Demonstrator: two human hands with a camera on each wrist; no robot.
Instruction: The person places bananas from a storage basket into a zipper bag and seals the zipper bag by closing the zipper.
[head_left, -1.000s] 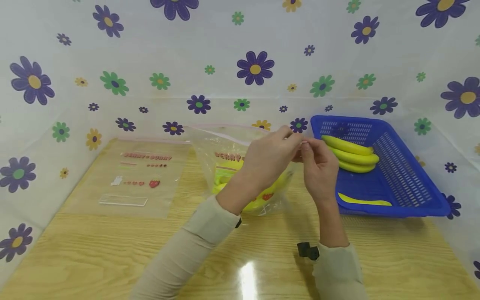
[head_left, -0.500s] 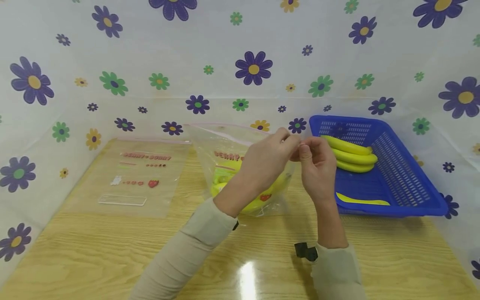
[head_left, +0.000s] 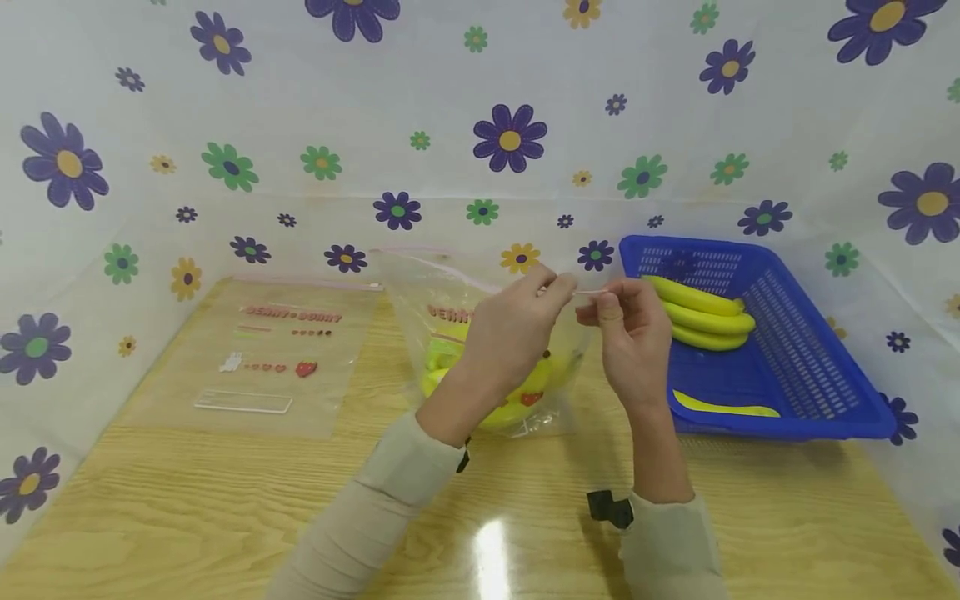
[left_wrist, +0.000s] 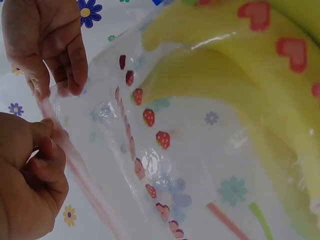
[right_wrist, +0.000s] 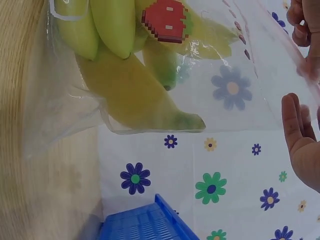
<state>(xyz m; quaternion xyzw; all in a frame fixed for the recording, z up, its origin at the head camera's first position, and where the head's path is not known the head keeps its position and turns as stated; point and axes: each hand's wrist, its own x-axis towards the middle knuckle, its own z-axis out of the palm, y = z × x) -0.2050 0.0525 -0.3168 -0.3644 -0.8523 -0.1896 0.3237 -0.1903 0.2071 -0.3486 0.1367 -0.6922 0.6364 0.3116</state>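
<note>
A clear zip bag (head_left: 408,283) with pink lettering stands on the table with yellow bananas (left_wrist: 200,75) inside. Its pink zip edge (left_wrist: 82,182) runs along the top. My left hand (head_left: 513,329) pinches that edge a short way in from the right corner, overlapping part of the bag in the head view. At the corner itself, my right hand (head_left: 633,342) pinches the edge between thumb and index finger. A short stretch of zip edge shows between both hands. In the right wrist view the banana tips (right_wrist: 187,121) lie against the bag's side.
A second zip bag (head_left: 300,342) lies flat at the left. On the right stands a blue plastic basket (head_left: 813,333) with several bananas (head_left: 705,317) and a slim yellow curved piece (head_left: 723,408). A flower-print sheet (head_left: 420,83) walls the back and sides.
My left hand has slid left and slightly down along the zip edge, away from the right hand. The right hand stays nearly in place at the corner.
</note>
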